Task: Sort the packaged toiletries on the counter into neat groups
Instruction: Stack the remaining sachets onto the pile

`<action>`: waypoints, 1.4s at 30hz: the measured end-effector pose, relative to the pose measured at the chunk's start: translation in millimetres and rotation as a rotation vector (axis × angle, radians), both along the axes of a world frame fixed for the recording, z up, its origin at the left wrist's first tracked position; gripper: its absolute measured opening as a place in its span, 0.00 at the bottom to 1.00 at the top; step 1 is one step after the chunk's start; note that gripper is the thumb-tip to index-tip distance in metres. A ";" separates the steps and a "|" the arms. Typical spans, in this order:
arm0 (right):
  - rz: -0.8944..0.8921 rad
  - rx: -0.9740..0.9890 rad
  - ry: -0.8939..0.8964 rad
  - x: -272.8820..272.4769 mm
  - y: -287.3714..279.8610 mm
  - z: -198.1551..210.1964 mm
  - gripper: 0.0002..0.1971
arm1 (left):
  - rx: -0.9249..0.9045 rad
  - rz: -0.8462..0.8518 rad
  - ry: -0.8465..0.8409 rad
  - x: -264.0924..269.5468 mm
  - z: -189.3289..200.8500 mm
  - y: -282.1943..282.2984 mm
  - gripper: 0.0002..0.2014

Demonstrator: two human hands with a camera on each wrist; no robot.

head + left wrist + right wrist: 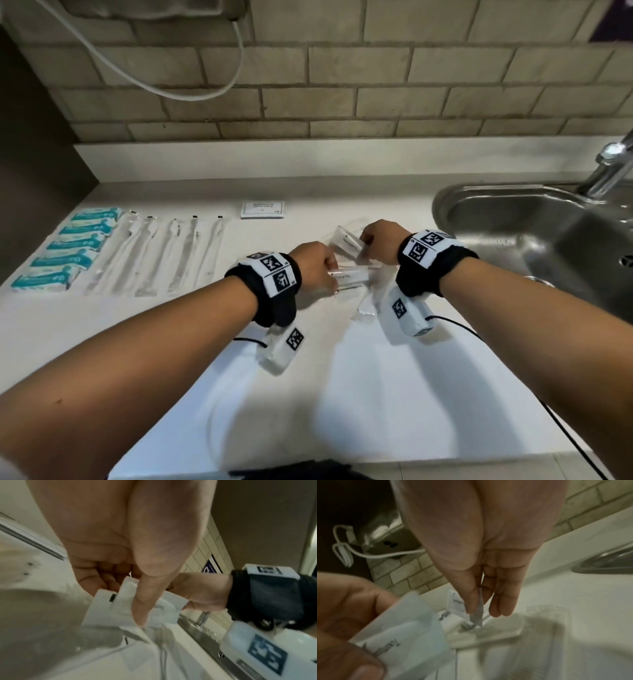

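My left hand (318, 267) pinches a small stack of white sachets (352, 275) printed "Tooth…", just above the counter's middle. In the left wrist view the thumb presses on these sachets (123, 605) against curled fingers. My right hand (373, 243) is just beyond it and pinches the end of another white sachet (346, 243). That sachet shows edge-on between the right thumb and fingers (478, 609). Clear flat packets (363, 305), one with a comb (488, 631), lie under both hands.
Teal packets (68, 250) lie in a row at the far left, with clear-wrapped toothbrushes (164, 253) lined up beside them. A white square packet (262, 209) sits near the backsplash. A steel sink (507, 212) and tap (609, 168) are on the right.
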State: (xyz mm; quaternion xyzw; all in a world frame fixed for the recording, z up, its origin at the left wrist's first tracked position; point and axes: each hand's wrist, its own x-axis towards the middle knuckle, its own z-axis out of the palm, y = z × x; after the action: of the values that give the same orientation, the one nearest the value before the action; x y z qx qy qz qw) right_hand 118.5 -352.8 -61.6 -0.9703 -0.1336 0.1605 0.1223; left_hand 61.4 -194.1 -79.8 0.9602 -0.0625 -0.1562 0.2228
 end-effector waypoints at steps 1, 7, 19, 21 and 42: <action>-0.029 0.074 0.018 1.7 -2.6 2.6 0.06 | -0.037 0.015 0.004 0.8 4.6 2.0 0.07; -0.220 0.512 0.092 -1.4 -6.2 13.6 0.10 | -0.234 0.173 0.009 2.0 22.7 23.0 0.07; -0.154 0.462 -0.076 -27.9 9.8 22.1 0.10 | -0.497 0.356 -0.112 -33.9 29.2 31.8 0.06; -0.163 0.439 -0.140 -30.3 9.2 25.8 0.13 | -0.492 0.381 -0.128 -38.9 28.7 31.5 0.06; -0.101 0.679 -0.084 -32.9 14.0 39.2 0.08 | -0.646 0.481 -0.149 -51.0 43.0 43.8 0.19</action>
State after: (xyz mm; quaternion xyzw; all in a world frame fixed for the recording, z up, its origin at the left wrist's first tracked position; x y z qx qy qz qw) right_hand 85.5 -338.8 -22.4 -0.8852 -0.1362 0.0606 0.4406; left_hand 10.4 -150.3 -36.8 0.8368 0.1023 -0.0019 0.5379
